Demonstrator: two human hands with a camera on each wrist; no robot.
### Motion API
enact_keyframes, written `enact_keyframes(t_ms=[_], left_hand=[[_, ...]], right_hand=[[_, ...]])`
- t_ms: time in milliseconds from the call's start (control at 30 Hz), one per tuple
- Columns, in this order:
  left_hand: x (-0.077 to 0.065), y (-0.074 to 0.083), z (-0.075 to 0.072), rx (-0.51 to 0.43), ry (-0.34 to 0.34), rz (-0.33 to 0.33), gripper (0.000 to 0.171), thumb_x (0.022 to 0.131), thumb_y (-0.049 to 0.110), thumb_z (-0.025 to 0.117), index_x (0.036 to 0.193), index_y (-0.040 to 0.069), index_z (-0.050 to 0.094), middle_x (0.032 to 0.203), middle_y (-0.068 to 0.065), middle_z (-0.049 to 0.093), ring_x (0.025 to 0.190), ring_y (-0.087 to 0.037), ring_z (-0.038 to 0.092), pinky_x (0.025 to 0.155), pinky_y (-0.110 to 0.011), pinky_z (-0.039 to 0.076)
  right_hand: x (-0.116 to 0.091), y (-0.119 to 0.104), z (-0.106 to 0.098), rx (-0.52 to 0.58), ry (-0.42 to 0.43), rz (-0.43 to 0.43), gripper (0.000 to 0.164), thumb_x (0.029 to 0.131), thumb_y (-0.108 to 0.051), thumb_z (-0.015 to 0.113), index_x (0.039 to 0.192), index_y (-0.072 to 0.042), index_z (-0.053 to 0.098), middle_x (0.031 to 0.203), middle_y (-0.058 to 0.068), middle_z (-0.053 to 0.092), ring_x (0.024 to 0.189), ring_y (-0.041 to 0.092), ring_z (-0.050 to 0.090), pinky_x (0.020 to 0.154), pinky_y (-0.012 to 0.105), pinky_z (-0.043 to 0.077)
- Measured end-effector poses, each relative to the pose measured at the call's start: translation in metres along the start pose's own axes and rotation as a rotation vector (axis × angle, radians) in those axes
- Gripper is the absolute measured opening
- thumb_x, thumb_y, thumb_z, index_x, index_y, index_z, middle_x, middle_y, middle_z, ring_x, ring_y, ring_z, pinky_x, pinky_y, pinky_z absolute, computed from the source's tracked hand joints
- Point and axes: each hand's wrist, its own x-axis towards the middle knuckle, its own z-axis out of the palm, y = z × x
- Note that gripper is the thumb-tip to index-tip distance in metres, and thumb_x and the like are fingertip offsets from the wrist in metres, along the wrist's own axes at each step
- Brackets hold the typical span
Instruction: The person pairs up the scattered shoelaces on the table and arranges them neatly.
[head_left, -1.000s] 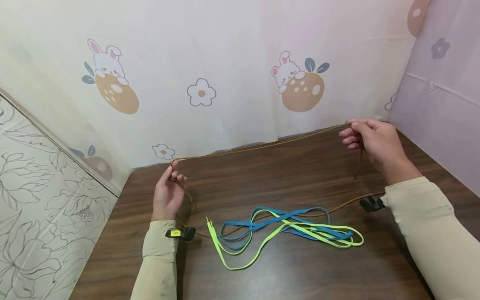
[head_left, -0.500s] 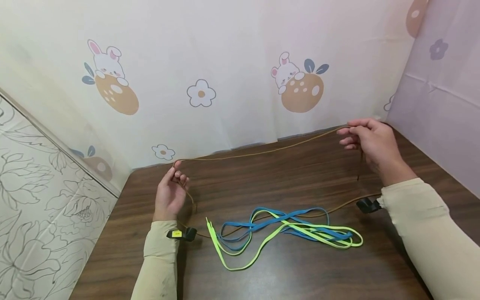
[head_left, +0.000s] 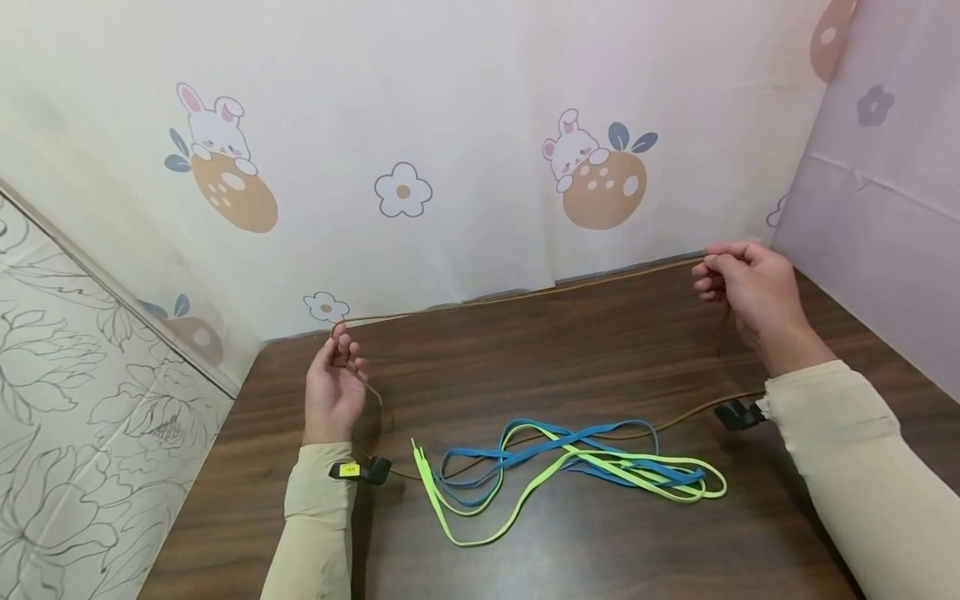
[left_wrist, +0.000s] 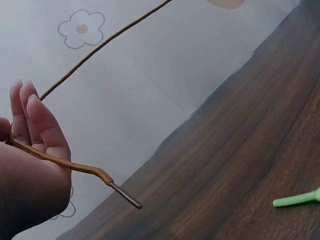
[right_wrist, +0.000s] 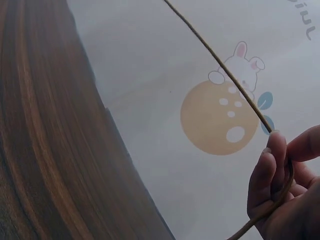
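Brown lace [left_wrist: 90, 170] raised between both hands, pulled straighter; half a second ago it sags. Left hand [head_left: 335, 392], shifted outward, pinches it; right hand [head_left: 761, 296] likewise. Blue lace [head_left: 540, 447], yellow-green lace [head_left: 428, 485] unmoved on table [head_left: 600, 554].

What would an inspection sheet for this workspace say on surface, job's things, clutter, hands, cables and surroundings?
Surface: dark wood-grain table.
Job's things: brown lace spans between the hands, raised off the surface.
Clutter: blue lace and yellow-green lace in overlapping loops; a brown strand passes among them, its link to the held lace unclear.
Hands: left hand and right hand both pinch the brown lace.
Cables: nothing seen.
Surroundings: rabbit-and-flower wall covering; floral-patterned panel at left.
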Motion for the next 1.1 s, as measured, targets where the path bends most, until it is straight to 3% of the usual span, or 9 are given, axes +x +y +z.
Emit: enact_keyframes(t_ms=[133, 300, 567, 867, 1100], left_hand=[[0.0, 0.002, -0.002, -0.006, 0.01, -0.001, 0.022, 0.097, 0.017, 0.049, 0.109, 0.006, 0.064, 0.084, -0.003, 0.068, 0.075, -0.014, 0.062, 0.066, -0.025, 0.044], [0.001, 0.003, -0.005, -0.015, 0.03, -0.014, 0.023, 0.097, 0.017, 0.048, 0.109, 0.006, 0.064, 0.085, -0.004, 0.07, 0.075, -0.014, 0.063, 0.066, -0.025, 0.045], [0.002, 0.001, -0.005, -0.005, 0.04, -0.006, 0.025, 0.1, 0.018, 0.043, 0.105, 0.005, 0.064, 0.084, -0.004, 0.071, 0.07, -0.014, 0.063, 0.065, -0.025, 0.044], [0.003, -0.001, -0.005, 0.014, 0.083, -0.022, 0.026, 0.1, 0.021, 0.041, 0.105, 0.007, 0.064, 0.086, -0.003, 0.071, 0.067, -0.013, 0.062, 0.063, -0.025, 0.043], [0.003, -0.003, -0.008, 0.046, 0.096, -0.052, 0.023, 0.099, 0.021, 0.046, 0.108, 0.009, 0.063, 0.084, -0.002, 0.071, 0.064, -0.012, 0.063, 0.061, -0.024, 0.044]], right_hand=[[0.002, 0.003, -0.003, 0.042, 0.021, 0.014, 0.018, 0.09, -0.015, 0.06, 0.103, -0.002, 0.057, 0.077, 0.001, 0.066, 0.062, 0.01, 0.063, 0.055, 0.023, 0.051], [0.005, 0.006, -0.005, 0.004, 0.052, 0.029, 0.016, 0.09, -0.017, 0.061, 0.101, -0.005, 0.059, 0.076, -0.001, 0.066, 0.064, 0.008, 0.063, 0.057, 0.021, 0.051], [0.007, 0.007, -0.01, 0.035, 0.046, 0.029, 0.012, 0.091, -0.009, 0.055, 0.099, -0.004, 0.063, 0.079, 0.0, 0.067, 0.064, 0.011, 0.064, 0.058, 0.021, 0.051], [0.008, 0.009, -0.013, 0.071, 0.045, 0.041, 0.01, 0.089, -0.01, 0.059, 0.097, -0.004, 0.063, 0.079, 0.002, 0.067, 0.064, 0.011, 0.064, 0.058, 0.022, 0.052], [0.011, 0.016, -0.011, -0.009, 0.051, 0.056, 0.014, 0.088, -0.015, 0.063, 0.099, -0.006, 0.062, 0.076, 0.0, 0.067, 0.065, 0.009, 0.065, 0.058, 0.02, 0.052]])
